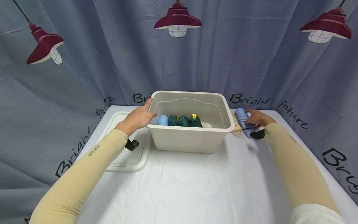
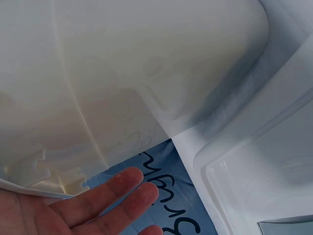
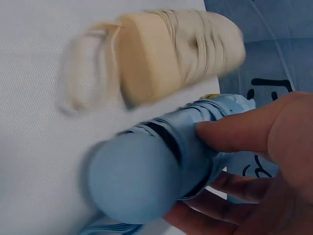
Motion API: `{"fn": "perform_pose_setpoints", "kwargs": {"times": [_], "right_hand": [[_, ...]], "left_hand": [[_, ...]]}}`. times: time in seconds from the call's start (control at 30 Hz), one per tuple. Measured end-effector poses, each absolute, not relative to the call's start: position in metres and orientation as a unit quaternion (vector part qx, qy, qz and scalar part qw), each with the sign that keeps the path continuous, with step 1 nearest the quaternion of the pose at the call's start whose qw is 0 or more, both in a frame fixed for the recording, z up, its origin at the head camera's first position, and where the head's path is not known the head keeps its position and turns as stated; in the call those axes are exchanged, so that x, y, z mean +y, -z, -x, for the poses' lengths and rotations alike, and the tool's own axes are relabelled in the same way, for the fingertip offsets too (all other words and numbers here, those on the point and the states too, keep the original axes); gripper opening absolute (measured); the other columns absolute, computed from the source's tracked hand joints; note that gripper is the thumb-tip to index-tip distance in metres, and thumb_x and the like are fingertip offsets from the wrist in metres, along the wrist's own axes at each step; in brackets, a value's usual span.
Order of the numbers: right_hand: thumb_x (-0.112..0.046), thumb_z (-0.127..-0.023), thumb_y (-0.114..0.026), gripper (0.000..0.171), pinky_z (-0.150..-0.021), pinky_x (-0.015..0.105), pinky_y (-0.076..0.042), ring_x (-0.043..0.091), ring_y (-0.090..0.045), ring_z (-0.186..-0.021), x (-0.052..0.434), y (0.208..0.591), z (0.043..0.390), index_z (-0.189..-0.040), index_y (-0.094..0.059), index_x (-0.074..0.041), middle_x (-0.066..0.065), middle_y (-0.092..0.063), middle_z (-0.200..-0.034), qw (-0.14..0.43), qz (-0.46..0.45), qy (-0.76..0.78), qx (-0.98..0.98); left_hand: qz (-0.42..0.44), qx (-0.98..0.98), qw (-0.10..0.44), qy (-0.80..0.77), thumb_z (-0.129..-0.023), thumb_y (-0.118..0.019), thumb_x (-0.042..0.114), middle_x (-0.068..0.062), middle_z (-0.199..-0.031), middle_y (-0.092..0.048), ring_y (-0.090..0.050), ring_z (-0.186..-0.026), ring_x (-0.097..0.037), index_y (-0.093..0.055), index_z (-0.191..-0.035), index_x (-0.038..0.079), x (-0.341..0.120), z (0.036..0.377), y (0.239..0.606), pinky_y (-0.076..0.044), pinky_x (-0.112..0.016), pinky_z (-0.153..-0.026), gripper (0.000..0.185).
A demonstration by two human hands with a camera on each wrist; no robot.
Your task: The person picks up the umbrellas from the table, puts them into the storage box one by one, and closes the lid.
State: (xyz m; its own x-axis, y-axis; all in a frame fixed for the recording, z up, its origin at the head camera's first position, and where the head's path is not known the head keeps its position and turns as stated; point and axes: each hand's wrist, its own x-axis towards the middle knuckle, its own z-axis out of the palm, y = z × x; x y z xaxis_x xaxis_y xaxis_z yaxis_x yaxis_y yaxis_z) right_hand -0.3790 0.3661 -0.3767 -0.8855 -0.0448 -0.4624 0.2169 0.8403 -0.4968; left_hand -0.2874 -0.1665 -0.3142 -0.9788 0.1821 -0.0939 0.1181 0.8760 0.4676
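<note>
A beige plastic bin [image 1: 190,137] stands mid-table, with a light blue roll [image 1: 162,120] and several dark green rolls [image 1: 183,121] lying inside. My left hand [image 1: 139,117] rests on the bin's left rim; the left wrist view shows its fingers [image 2: 105,196] straight beside the bin wall [image 2: 122,73]. My right hand [image 1: 258,119] grips a folded light blue umbrella [image 1: 242,120] lying on the table right of the bin. In the right wrist view the thumb and fingers [image 3: 244,131] wrap the umbrella [image 3: 151,171]. A beige folded umbrella [image 3: 171,51] lies just beyond it.
A clear bin lid [image 1: 126,146] lies flat left of the bin. The table carries a white cloth [image 1: 190,186]. A grey printed curtain [image 1: 84,77] closes off the back and sides.
</note>
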Motion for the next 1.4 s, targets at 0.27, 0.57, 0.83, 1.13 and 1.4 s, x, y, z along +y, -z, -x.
{"fn": "perform_pose_setpoints", "kwargs": {"times": [0.27, 0.57, 0.83, 1.13, 1.4], "right_hand": [[-0.022, -0.095, -0.06, 0.091, -0.084, 0.046, -0.058, 0.044, -0.05, -0.114, 0.368, 0.376, 0.383, -0.159, 0.0, 0.002, 0.037, -0.03, -0.145, 0.263, -0.071, 0.281, 0.92], [-0.039, -0.098, -0.056, 0.094, -0.084, 0.052, -0.057, 0.051, -0.035, -0.135, 0.366, 0.384, 0.391, -0.159, 0.002, 0.003, 0.038, -0.014, -0.157, 0.222, -0.076, 0.292, 0.927], [-0.031, -0.099, -0.055, 0.092, -0.095, 0.063, -0.048, 0.055, -0.031, -0.137, 0.359, 0.391, 0.4, -0.16, 0.009, -0.004, 0.037, -0.008, -0.159, 0.2, -0.092, 0.274, 0.936], [-0.028, -0.098, -0.055, 0.093, -0.092, 0.06, -0.049, 0.056, -0.036, -0.133, 0.358, 0.385, 0.396, -0.159, 0.013, -0.006, 0.038, -0.005, -0.159, 0.226, -0.062, 0.263, 0.936], [-0.025, -0.096, -0.057, 0.091, -0.085, 0.057, -0.054, 0.056, -0.041, -0.128, 0.362, 0.384, 0.395, -0.16, 0.004, -0.003, 0.04, -0.013, -0.156, 0.234, -0.058, 0.266, 0.933]], "left_hand": [[-0.08, 0.966, 0.065, -0.235, -0.102, -0.038, 0.045, -0.017, -0.118, -0.066, -0.063, -0.1, -0.03, 0.005, -0.163, 0.028, -0.166, 0.287, 0.313, -0.048, -0.049, -0.09, 0.077], [-0.074, 0.965, 0.07, -0.242, -0.101, -0.039, 0.045, -0.018, -0.121, -0.065, -0.063, -0.103, -0.031, 0.005, -0.163, 0.031, -0.167, 0.288, 0.316, -0.047, -0.052, -0.093, 0.077], [-0.076, 0.965, 0.068, -0.243, -0.101, -0.039, 0.046, -0.02, -0.131, -0.062, -0.062, -0.111, -0.034, 0.003, -0.163, 0.031, -0.166, 0.287, 0.315, -0.046, -0.055, -0.097, 0.077], [-0.071, 0.964, 0.076, -0.247, -0.102, -0.039, 0.047, -0.022, -0.143, -0.055, -0.06, -0.122, -0.037, 0.007, -0.163, 0.033, -0.166, 0.287, 0.314, -0.044, -0.057, -0.101, 0.077], [-0.074, 0.962, 0.073, -0.251, -0.102, -0.039, 0.046, -0.022, -0.143, -0.055, -0.06, -0.12, -0.037, 0.005, -0.163, 0.032, -0.166, 0.286, 0.314, -0.045, -0.057, -0.1, 0.077]]}}
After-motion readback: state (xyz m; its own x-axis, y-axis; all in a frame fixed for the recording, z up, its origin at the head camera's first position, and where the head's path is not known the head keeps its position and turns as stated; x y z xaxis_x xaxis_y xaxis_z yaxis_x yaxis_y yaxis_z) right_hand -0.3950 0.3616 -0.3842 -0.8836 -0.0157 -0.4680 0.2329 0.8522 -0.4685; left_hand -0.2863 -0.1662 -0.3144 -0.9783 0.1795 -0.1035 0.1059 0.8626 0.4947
